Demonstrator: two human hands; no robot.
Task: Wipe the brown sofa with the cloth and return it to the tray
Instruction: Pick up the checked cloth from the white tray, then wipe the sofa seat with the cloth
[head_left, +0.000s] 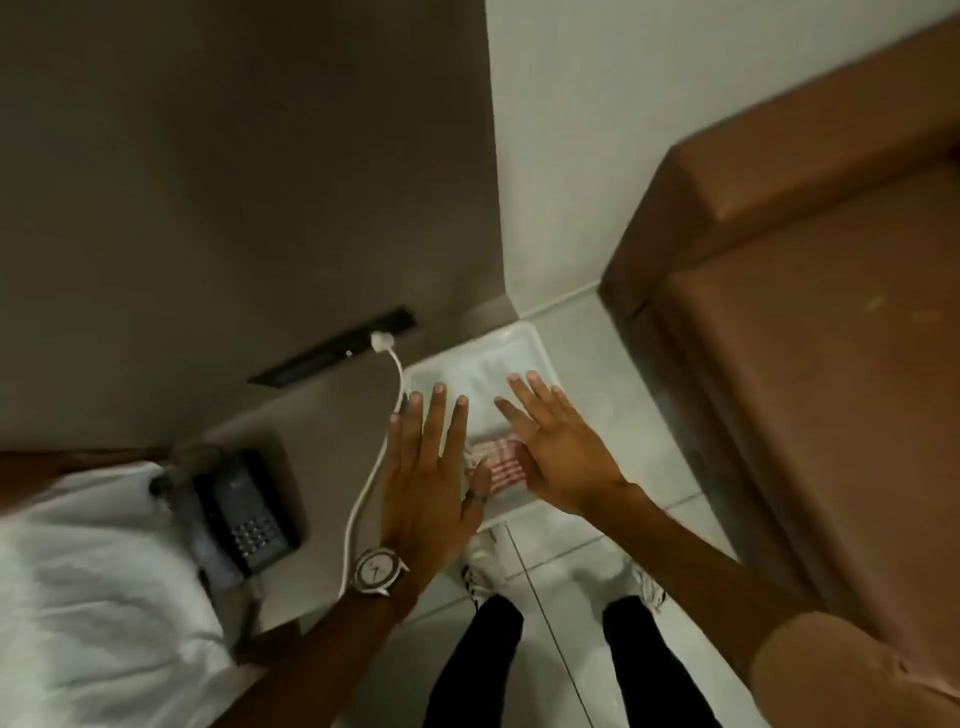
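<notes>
Both hands flat, fingers spread wide, holding nothing. Left hand (426, 467) and right hand (561, 452) hung over tray (540, 358) on floor. Cloth (501, 462) lay in tray, between hands. Sofa (810, 332) off right of right hand. Looked like start or finish; if start, next grab cloth.

Red-striped cloth (500, 464) in white tray (524, 338)

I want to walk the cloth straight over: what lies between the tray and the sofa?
In the head view only bare tiled floor separates the tray from the sofa; nothing stands there.
</notes>
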